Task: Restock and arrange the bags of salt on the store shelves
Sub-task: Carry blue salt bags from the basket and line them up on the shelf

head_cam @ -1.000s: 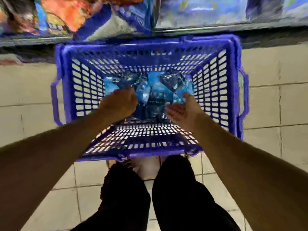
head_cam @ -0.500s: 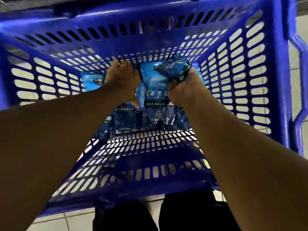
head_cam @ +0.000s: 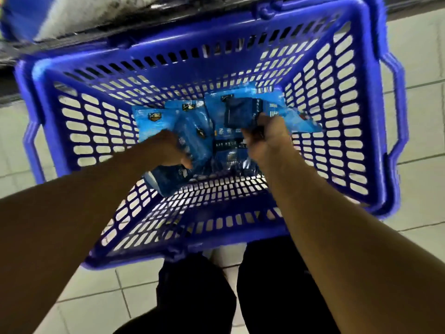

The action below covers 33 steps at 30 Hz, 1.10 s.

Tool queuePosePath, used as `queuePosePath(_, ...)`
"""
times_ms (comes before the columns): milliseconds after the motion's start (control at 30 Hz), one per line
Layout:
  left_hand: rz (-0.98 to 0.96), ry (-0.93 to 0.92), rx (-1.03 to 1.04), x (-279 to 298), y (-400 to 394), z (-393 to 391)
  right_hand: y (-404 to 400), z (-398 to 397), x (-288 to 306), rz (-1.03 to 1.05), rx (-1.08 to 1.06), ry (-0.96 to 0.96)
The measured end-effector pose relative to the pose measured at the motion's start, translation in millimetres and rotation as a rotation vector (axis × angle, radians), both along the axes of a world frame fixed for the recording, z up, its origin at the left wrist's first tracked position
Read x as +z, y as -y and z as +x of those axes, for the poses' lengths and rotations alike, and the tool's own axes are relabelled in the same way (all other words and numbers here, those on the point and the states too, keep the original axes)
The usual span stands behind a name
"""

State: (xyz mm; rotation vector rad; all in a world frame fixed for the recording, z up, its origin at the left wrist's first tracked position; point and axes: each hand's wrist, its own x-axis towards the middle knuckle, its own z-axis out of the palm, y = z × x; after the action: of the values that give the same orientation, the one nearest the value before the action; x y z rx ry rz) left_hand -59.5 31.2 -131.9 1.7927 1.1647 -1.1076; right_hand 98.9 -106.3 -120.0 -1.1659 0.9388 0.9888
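Your left hand (head_cam: pixel 168 150) grips a salt bag (head_cam: pixel 190 131) in the basket (head_cam: pixel 366 116). Your right hand (head_cam: pixel 267 138) pinches another bag (head_cam: pixel 289 114), lifted.

salt bags (head_cam: pixel 192 131) | blue, glossy | heaped in basket (head_cam: pixel 337 97)

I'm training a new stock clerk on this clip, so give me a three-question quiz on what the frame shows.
1. True or false: both hands are inside the blue basket.
2. What does the right hand grip? A) the basket's handle B) a blue salt bag C) a shelf edge
3. Fill in: the basket stands on a ____ floor.

Key:
1. True. The left hand and the right hand both reach in among the salt bags.
2. B. Its fingers curl round a bag raised above the pile.
3. Tiled.
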Motion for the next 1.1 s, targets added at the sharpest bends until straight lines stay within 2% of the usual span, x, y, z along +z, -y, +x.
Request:
queuePosePath(100,-0.098,0.083,0.346,49.8,15.1,-36.5,32.8,-26.6,47.2,0.022,0.164,-0.018)
queuePosePath(167,-0.141,0.178,0.584,96.0,32.1,-56.2,57.5,-42.1,90.8,0.125,0.273,0.0)
queuePosePath(300,-0.147,0.317,0.965,195.3,70.8,-73.6,100.0,-65.4,191.6,0.336,0.242,-0.097)
queuePosePath(367,-0.158,0.357,1.044,241.9,85.3,-69.6,120.0,-70.7,237.3,0.428,0.237,-0.12)
queuePosePath(500,-0.165,0.439,0.99,336.2,108.4,-54.4,133.8,-59.7,331.8,0.633,0.289,-0.111)
queuePosePath(567,-0.161,0.47,0.973,375.7,116.4,-43.7,134.2,-49.5,378.2,0.648,0.339,-0.043)
queuePosePath(700,-0.146,0.52,0.988,455.5,124.3,-23.5,132.5,-33.1,464.8,0.534,0.407,0.146)
queuePosePath(867,-0.142,0.604,0.848,549.3,126.9,-5.6,172.9,-27.3,563.8,0.318,0.365,0.305)
queuePosePath(1100,-0.193,0.621,0.636,637.3,153.3,37.1,276.7,-63.9,665.1,0.093,0.009,0.387)
